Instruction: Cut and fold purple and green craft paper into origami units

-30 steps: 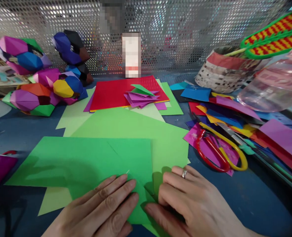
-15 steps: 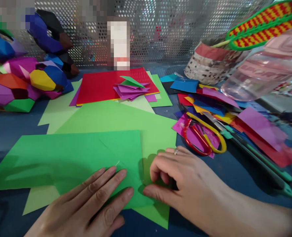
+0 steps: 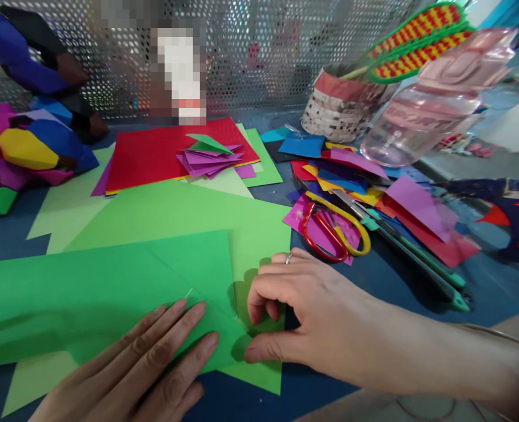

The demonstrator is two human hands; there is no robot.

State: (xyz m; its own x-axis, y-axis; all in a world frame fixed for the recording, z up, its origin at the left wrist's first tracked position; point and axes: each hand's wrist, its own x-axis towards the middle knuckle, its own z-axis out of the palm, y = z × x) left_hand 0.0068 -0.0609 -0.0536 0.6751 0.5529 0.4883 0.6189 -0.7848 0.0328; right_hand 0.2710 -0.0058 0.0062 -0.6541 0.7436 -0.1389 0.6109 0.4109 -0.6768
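My left hand (image 3: 140,363) lies on the dark green paper (image 3: 110,287) with its fingers stretched out, pressing it against the table. A thin cut line and a small pale slit show in the paper just beyond the fingertips. My right hand (image 3: 303,310), with a ring on one finger, rests at the paper's right edge. Its fingers are curled, the thumb stands apart from them near that edge, and I see nothing between them. Beneath the dark green paper is a light green sheet (image 3: 176,211). Scissors (image 3: 325,252) with red and yellow handles lie beyond my right hand.
A green-and-black utility knife (image 3: 409,246) lies on coloured scraps (image 3: 422,205) at right. Behind are a red sheet (image 3: 149,155) with purple pieces (image 3: 211,161), a woven basket (image 3: 330,114) and a clear bottle (image 3: 409,126). Folded paper shapes (image 3: 26,146) stand left; a blue glue gun (image 3: 518,223) lies right.
The view has swung to the right, so things sit further left in the picture, and the glue gun now shows. Both hands keep nearly the same places on the paper.
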